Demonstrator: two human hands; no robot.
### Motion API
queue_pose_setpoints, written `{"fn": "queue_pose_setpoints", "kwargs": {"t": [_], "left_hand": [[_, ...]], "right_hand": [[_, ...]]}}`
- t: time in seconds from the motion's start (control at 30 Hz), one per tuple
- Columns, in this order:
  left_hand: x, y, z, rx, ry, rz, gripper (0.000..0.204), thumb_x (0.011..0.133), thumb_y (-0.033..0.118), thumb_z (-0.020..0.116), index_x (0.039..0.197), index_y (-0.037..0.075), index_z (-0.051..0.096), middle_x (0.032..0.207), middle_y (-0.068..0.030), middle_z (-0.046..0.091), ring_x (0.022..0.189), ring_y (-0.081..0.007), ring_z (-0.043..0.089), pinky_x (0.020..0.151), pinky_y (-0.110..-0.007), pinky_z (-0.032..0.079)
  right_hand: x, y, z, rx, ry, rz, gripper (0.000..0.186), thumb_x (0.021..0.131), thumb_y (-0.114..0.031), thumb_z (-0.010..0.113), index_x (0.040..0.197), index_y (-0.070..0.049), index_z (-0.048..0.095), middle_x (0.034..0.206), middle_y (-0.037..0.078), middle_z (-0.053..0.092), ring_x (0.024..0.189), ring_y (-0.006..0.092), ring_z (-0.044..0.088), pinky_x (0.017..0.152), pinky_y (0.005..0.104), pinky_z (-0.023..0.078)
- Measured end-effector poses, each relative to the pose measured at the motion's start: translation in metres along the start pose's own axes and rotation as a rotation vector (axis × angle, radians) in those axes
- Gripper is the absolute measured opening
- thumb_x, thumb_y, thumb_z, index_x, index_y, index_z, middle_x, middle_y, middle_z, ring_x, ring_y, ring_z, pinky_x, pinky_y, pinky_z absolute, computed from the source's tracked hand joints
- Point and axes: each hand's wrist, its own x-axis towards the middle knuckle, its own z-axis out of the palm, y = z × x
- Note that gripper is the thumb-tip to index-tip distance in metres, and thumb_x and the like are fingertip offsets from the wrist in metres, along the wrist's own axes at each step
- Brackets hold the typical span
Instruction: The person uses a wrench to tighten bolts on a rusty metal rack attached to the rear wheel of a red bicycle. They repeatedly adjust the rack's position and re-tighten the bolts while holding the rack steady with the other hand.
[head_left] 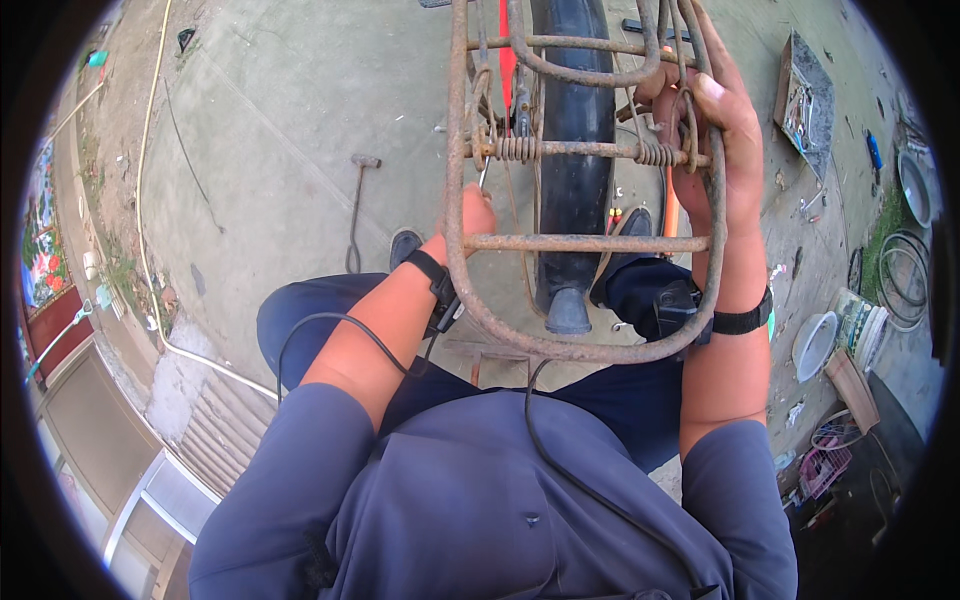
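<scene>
A rusty tubular rack (585, 243) with coiled springs (515, 149) is in front of me, over a black rear wheel and mudguard (565, 200) of what looks like a bicycle. My left hand (470, 210) is closed around a slim metal tool (485, 172), just under the rack’s crossbar at its left side; the tool's tip is hard to make out. My right hand (725, 135) grips the rack's right side near the spring and wire loops, with fingers curled in among the bars and partly hidden.
On the concrete lie a hammer-like tool (366, 163) left of the wheel, a metal tray of small items (805, 95) and a blue-handled tool (873, 151) at right. Basins (815, 345), coiled hose (900, 285) and clutter line the right edge. A pale hose (150, 130) runs along the left.
</scene>
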Motion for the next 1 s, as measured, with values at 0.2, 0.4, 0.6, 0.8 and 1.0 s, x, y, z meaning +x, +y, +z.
{"fn": "queue_pose_setpoints", "kwargs": {"t": [0.2, 0.4, 0.6, 0.8, 1.0], "left_hand": [[-0.028, -0.002, -0.045, -0.247, -0.073, 0.046, 0.017, 0.076, 0.01, 0.071, 0.09, 0.001, 0.067, 0.081, -0.0189, 0.07, 0.079, -0.0393, 0.068, 0.071, -0.048, 0.052], [-0.014, 0.031, -0.075, -0.227, -0.034, 0.08, 0.011, 0.075, 0.009, 0.069, 0.081, 0.0, 0.067, 0.078, -0.019, 0.069, 0.075, -0.0407, 0.066, 0.066, -0.046, 0.052], [-0.004, 0.055, -0.099, -0.324, -0.197, -0.005, 0.015, 0.08, 0.008, 0.063, 0.087, -0.005, 0.067, 0.067, -0.0181, 0.067, 0.066, -0.0333, 0.069, 0.059, -0.043, 0.053], [0.0, 0.088, -0.129, -0.28, -0.269, -0.045, 0.017, 0.076, -0.001, 0.063, 0.092, -0.006, 0.066, 0.071, -0.0181, 0.068, 0.06, -0.0235, 0.069, 0.052, -0.039, 0.052], [0.004, 0.102, -0.141, -0.203, -0.357, -0.068, 0.02, 0.086, 0.007, 0.057, 0.103, -0.002, 0.064, 0.082, -0.0175, 0.07, 0.067, -0.0248, 0.068, 0.058, -0.04, 0.052]], "right_hand": [[-0.005, -0.014, 0.007, -0.035, 0.077, 0.032, 0.089, 0.079, -0.035, 0.061, 0.151, 0.008, 0.034, 0.088, 0.008, 0.065, 0.072, 0.0124, 0.059, 0.064, 0.0223, 0.047], [-0.005, -0.016, 0.004, -0.04, 0.005, 0.034, 0.088, 0.079, -0.037, 0.06, 0.151, 0.008, 0.036, 0.085, 0.007, 0.066, 0.067, 0.0098, 0.056, 0.057, 0.0188, 0.042], [-0.002, -0.009, 0.004, -0.141, 0.079, -0.021, 0.09, 0.078, -0.038, 0.061, 0.151, 0.008, 0.036, 0.084, 0.007, 0.065, 0.064, 0.009, 0.054, 0.055, 0.0187, 0.04], [-0.003, -0.009, 0.001, -0.169, 0.054, -0.017, 0.092, 0.078, -0.04, 0.062, 0.15, 0.009, 0.035, 0.085, 0.007, 0.065, 0.064, 0.0084, 0.053, 0.054, 0.018, 0.038], [-0.003, -0.009, 0.001, -0.042, -0.001, 0.0, 0.091, 0.079, -0.039, 0.062, 0.15, 0.011, 0.034, 0.088, 0.009, 0.065, 0.067, 0.0092, 0.055, 0.056, 0.0183, 0.04]]}}
